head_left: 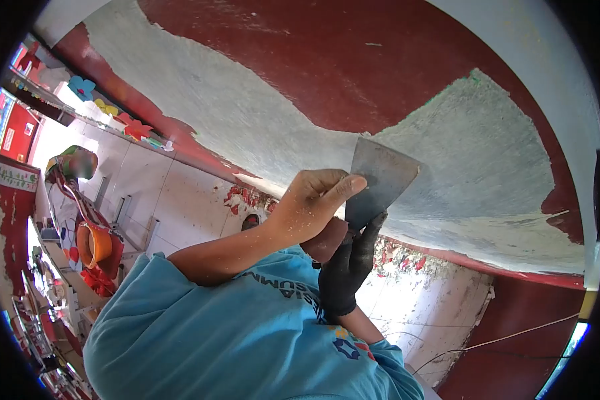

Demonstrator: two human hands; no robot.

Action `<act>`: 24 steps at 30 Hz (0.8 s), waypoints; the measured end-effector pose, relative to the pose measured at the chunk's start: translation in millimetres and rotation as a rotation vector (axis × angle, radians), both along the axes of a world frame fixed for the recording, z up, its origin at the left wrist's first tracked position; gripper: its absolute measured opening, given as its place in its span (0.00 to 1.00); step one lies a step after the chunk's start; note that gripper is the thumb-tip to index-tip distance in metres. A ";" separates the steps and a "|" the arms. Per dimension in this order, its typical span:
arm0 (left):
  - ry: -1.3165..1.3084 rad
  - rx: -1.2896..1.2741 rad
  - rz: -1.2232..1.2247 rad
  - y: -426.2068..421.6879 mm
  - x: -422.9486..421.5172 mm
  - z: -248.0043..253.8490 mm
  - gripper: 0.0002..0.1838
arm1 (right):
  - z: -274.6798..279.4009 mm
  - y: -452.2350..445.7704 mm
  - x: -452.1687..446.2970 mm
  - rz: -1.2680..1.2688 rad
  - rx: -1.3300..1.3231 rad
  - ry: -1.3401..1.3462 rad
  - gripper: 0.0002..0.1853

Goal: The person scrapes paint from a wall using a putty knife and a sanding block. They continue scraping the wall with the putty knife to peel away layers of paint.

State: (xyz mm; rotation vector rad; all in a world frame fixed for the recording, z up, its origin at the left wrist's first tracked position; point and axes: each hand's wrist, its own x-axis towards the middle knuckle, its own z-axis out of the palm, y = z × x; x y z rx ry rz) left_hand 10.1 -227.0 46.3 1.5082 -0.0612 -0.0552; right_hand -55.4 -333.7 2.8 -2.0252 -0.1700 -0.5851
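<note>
A flat grey metal blade [383,175] is held in front of the painted wall, its far corner overlapping the grey patch. My left hand [310,203], bare and dusted with specks, pinches its near left edge with the thumb on top. Below it, my right hand [347,267] wears a black glove, and its fingers close around the blade's lower end. A reddish-brown block-like piece [327,240] shows between the two hands; what it is joined to is hidden.
The wall is dark red [327,60] with rough grey patches [473,147]. Paint flakes [407,257] lie on the tiled floor. At the left are a person [77,163], an orange bucket [95,245] and paper flowers [137,127]. A thin cable [507,333] runs at the lower right.
</note>
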 end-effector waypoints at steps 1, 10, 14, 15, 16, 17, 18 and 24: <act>0.071 0.016 -0.003 1.3 0.1 14.6 0.18 | 12.0 4.1 -2.9 0.053 0.219 0.121 0.30; -0.056 0.008 0.023 -2.2 2.6 17.0 0.19 | 14.0 6.8 -9.6 0.131 0.471 0.304 0.31; 0.029 0.053 0.002 0.3 -2.5 26.3 0.20 | 15.2 6.1 -8.5 0.089 0.501 0.346 0.29; 0.061 0.075 0.005 -0.1 -4.8 24.3 0.20 | 9.9 6.5 -8.4 0.094 0.371 0.244 0.30; 0.089 0.098 0.007 0.0 -3.3 25.4 0.19 | 7.6 7.1 -4.9 0.096 0.242 0.137 0.32; 0.079 0.101 0.007 -1.6 0.7 27.5 0.19 | 8.0 5.0 -2.7 0.097 0.245 0.126 0.32; 0.079 0.038 0.046 -5.8 2.5 30.7 0.19 | 17.4 3.5 -3.3 0.138 0.397 0.223 0.32; 0.018 0.020 0.030 -3.6 -2.2 12.1 0.19 | 1.7 1.3 -8.1 0.130 0.379 0.240 0.31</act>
